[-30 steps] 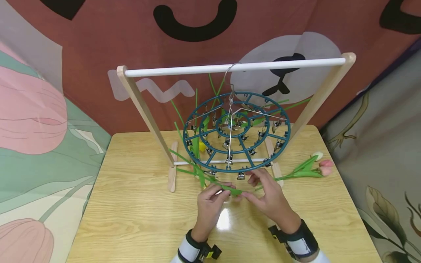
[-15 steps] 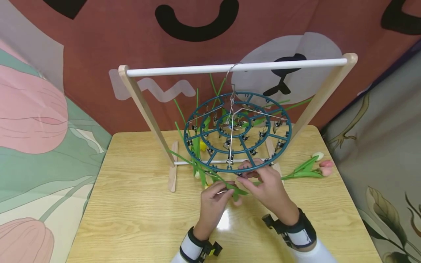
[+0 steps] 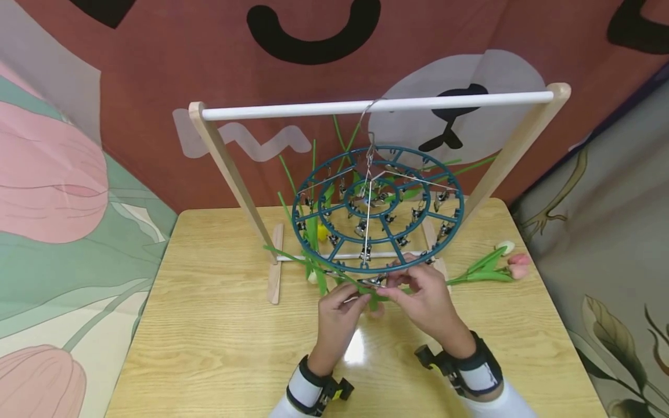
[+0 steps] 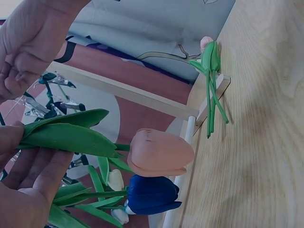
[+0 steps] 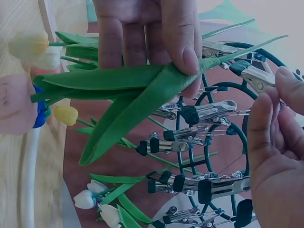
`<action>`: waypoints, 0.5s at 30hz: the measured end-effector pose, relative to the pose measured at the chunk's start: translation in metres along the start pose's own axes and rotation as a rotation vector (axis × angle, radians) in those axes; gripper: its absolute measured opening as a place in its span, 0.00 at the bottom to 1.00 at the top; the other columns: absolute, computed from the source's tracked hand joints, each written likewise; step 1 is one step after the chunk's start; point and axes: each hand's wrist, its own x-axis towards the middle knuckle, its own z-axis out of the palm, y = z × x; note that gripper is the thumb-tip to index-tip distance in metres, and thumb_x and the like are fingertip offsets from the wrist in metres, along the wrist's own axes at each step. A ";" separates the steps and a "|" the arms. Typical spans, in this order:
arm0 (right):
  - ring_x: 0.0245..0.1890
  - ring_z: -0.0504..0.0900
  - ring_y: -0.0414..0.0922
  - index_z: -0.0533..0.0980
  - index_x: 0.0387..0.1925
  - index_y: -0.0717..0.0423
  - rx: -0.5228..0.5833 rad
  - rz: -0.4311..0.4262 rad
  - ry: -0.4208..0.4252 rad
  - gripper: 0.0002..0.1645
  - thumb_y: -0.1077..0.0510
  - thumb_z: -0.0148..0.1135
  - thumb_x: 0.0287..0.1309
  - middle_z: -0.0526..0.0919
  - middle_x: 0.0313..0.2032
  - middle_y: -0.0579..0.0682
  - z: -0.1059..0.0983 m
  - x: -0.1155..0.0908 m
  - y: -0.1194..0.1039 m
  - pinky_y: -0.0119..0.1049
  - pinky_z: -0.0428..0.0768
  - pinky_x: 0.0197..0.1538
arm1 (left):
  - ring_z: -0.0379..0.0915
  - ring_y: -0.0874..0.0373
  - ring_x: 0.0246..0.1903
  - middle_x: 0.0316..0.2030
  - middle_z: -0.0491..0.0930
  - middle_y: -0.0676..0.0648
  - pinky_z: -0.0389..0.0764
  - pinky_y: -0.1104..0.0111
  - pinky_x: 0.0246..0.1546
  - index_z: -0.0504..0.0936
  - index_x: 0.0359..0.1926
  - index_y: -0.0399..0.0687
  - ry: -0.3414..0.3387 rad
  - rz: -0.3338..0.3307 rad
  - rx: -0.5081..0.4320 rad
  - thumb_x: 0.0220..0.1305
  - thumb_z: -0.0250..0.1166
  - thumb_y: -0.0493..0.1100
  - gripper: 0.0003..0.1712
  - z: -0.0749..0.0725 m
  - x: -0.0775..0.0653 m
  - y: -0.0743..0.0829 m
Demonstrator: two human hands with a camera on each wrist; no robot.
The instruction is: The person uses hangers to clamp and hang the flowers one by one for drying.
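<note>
My left hand (image 3: 337, 316) pinches an artificial pink tulip (image 4: 161, 152) by its leafy stem, thumb on one side and fingers behind. The bloom hangs down, and the bare stem end rises away to the upper left in the head view. With thumb and fingertips, my right hand (image 3: 428, 296) pinches a metal clip (image 5: 256, 76) with dark tips at the front of a round teal clip hanger (image 3: 366, 270). The tulip's stem runs close by this clip. Beside the pink bloom hangs a blue tulip (image 4: 152, 194); a yellow tulip (image 5: 65, 115) and white tulips (image 5: 85, 199) hang further back.
The hanger hooks over the white bar (image 3: 292, 109) of a wooden stand (image 3: 230, 174). More metal clips (image 5: 209, 111) dangle around its rings. Right of the stand, pink and white tulips (image 3: 517, 266) lie on the wooden table (image 3: 209, 337). A patterned cloth stands behind.
My right hand has moved up and left from near the tulip's leaves and taken hold of the front clip. My left hand has brought the tulip slightly up towards that clip.
</note>
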 end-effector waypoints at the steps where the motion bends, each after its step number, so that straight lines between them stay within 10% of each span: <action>1: 0.36 0.83 0.36 0.81 0.40 0.66 -0.014 -0.010 0.003 0.22 0.80 0.76 0.40 0.83 0.34 0.56 0.000 0.000 0.000 0.24 0.88 0.42 | 0.86 0.58 0.45 0.41 0.87 0.34 0.90 0.61 0.46 0.87 0.45 0.31 -0.001 -0.010 -0.004 0.66 0.69 0.31 0.08 0.000 0.000 0.000; 9: 0.32 0.86 0.41 0.83 0.34 0.65 -0.085 -0.109 0.040 0.24 0.45 0.71 0.62 0.87 0.34 0.58 0.002 0.001 0.002 0.20 0.85 0.38 | 0.84 0.61 0.43 0.39 0.85 0.34 0.91 0.60 0.45 0.86 0.45 0.30 -0.020 0.061 -0.011 0.66 0.67 0.28 0.07 0.001 0.000 -0.001; 15: 0.28 0.83 0.38 0.84 0.34 0.63 -0.107 -0.111 0.033 0.16 0.55 0.79 0.54 0.88 0.33 0.57 0.003 0.001 0.004 0.19 0.80 0.30 | 0.86 0.58 0.45 0.43 0.86 0.34 0.90 0.59 0.47 0.86 0.49 0.30 -0.039 0.063 -0.034 0.67 0.67 0.29 0.10 0.003 0.001 -0.001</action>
